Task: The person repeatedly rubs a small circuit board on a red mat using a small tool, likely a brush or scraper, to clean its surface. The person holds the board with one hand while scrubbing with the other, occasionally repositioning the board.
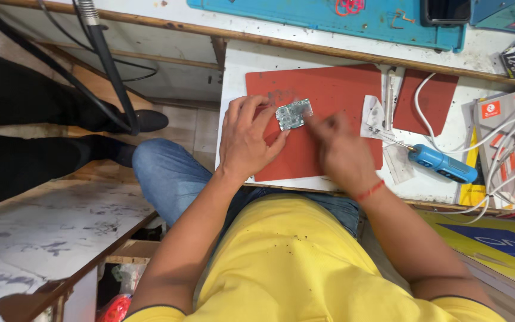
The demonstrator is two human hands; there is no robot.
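Head view: the left hand (247, 138) pinches a small silvery circuit board (294, 114) between curled fingers and thumb, over the red mat (335, 89) on the white counter (236, 71). The right hand (342, 152), blurred, touches the board's 3 o'clock edge; its grip cannot be told. A blue electric screwdriver (442, 163) lies at the mat's 3 o'clock.
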